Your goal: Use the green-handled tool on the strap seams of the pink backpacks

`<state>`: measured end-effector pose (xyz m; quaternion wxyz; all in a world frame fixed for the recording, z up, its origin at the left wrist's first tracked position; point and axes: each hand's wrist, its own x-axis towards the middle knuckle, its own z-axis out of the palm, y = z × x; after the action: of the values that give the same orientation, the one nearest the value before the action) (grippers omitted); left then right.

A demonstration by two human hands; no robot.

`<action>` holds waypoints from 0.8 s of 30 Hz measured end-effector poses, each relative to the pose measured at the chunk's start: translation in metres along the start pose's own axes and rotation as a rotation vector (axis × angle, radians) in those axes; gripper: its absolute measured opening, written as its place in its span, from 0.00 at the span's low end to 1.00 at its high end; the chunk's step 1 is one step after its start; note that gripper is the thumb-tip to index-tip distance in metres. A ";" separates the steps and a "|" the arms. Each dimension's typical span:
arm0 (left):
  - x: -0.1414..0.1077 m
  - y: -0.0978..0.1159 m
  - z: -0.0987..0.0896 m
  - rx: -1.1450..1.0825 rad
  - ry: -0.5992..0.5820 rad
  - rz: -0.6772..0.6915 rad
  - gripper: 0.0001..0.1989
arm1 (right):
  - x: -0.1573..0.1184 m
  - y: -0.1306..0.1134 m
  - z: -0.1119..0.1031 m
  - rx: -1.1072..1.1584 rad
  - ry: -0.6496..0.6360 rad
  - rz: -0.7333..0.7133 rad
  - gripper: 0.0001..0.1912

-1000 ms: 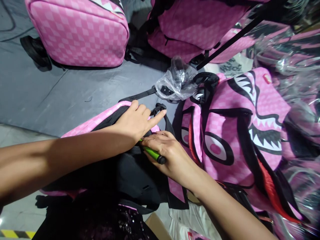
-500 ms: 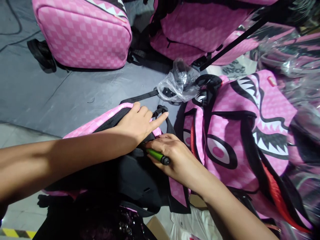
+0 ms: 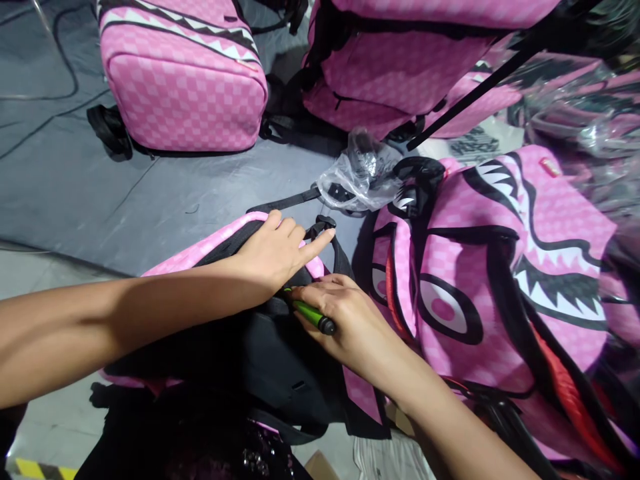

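A pink and black backpack [image 3: 280,347] lies open in front of me, its dark inside turned up toward me. My left hand [image 3: 273,250] presses on its pink-trimmed edge, fingers curled over it and one finger stretched to the right. In my right hand [image 3: 340,310] is a green pen-shaped tool [image 3: 313,317] with a black end. Its tip points into the backpack beside my left hand and is hidden. Just past my fingers lie a black strap and buckle [image 3: 325,223].
Another pink backpack [image 3: 445,300] with eye and teeth prints lies to the right. Crumpled clear plastic [image 3: 360,173] rests on the grey table [image 3: 210,180]. Behind stand a checkered pink bag [image 3: 185,100] and a larger pink bag [image 3: 390,73]. Plastic-wrapped bags [image 3: 590,120] fill the far right.
The view has shifted slightly, so the surroundings sit a little lower and more to the right. Both hands keep nearly the same place on the backpack, the green tool still held.
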<state>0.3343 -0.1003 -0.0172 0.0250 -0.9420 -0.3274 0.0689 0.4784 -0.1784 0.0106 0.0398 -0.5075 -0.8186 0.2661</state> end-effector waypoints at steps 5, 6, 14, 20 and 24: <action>-0.003 -0.004 -0.008 -0.002 -0.028 0.044 0.34 | 0.001 -0.003 0.009 -0.010 0.060 0.014 0.06; -0.004 -0.007 -0.012 -0.007 -0.040 0.073 0.35 | -0.001 -0.004 0.010 -0.019 0.062 0.028 0.06; -0.045 -0.051 -0.044 -0.154 -0.320 -0.193 0.64 | -0.007 -0.017 0.033 0.146 0.368 -0.037 0.08; -0.057 -0.039 -0.036 -0.019 -0.288 -0.260 0.66 | 0.020 -0.040 0.090 0.450 0.743 -0.078 0.11; -0.055 -0.042 -0.033 0.004 -0.298 -0.214 0.59 | 0.020 -0.039 0.096 0.458 0.744 -0.012 0.11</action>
<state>0.2707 -0.1020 0.0259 -0.0146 -0.8811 -0.4256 0.2056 0.4050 -0.2126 -0.0570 0.4452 -0.5420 -0.6713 0.2395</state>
